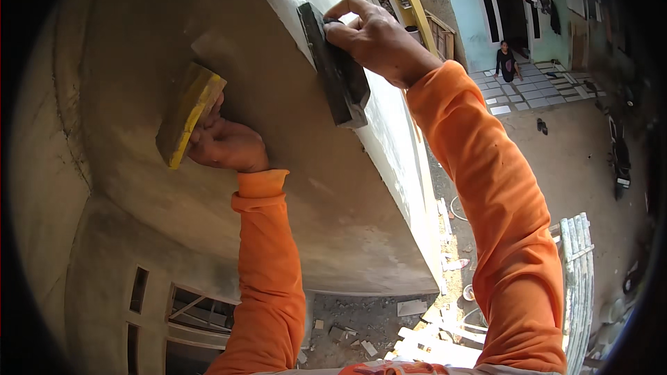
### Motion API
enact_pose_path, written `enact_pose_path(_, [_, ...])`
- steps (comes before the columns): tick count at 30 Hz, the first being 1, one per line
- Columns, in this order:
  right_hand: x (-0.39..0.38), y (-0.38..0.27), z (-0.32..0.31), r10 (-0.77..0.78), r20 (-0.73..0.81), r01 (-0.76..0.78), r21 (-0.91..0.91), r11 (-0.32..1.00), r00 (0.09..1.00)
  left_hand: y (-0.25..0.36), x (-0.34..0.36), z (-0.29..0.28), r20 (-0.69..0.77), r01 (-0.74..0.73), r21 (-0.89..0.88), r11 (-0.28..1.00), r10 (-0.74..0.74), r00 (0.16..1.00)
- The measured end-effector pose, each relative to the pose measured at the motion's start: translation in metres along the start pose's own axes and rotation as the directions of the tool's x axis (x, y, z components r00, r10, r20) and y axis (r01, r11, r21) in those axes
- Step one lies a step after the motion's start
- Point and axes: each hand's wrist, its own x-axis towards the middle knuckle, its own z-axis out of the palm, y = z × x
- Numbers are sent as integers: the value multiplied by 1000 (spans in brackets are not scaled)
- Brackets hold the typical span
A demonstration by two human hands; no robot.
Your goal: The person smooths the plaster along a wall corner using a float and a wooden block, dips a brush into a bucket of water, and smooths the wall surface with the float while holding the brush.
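Observation:
My right hand [382,40] is closed around the grip of a long dark plastering float [335,76]. That float lies along the corner edge of a grey-brown plastered wall [313,194], where the shaded side meets a sunlit pale face [397,167]. To the left, my left hand [233,146] grips a yellow plastering float [186,118] from its right side, in front of the shaded plaster. The float is tilted, and whether it touches the wall I cannot tell. My fingers partly hide both grips.
Far below lie rubble and broken boards [347,337]. A pale slatted rack [577,271] stands at lower right. A person [508,62] sits on a tiled porch [535,90] by a light-blue house. Window openings [201,312] show at lower left.

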Motion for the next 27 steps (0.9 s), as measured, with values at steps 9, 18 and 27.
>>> enact_pose_path(9, [-114,89,-11,406,43,-408,48,912,913,-9,0,-8,0,18,-15,1000,-18,1000])
enact_pose_path(18, [24,-63,-18,-115,85,121,-67,990,990,-11,1,-8,27,-18,-35,999,19,999])
enact_pose_path(27, [-138,102,-1,476,121,-472,-59,879,871,7,1,4,22,-16,-18,1000,17,1000])
